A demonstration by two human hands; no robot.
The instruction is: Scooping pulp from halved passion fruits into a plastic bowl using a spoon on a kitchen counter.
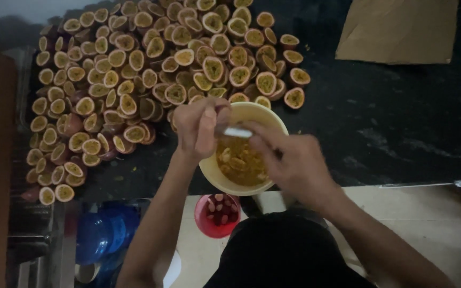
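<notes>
Low in the middle, right hand (294,160) grips a spoon (236,132) and left hand (198,125) pinches a fruit half over the yellow bowl (257,114), which might tip off the counter edge (428,184)

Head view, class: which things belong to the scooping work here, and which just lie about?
In use: left hand, its fruit half hidden; right hand; spoon; cream bowl of pulp; heap of halved passion fruit.
Lying about: cardboard; red bucket; blue container.
</notes>
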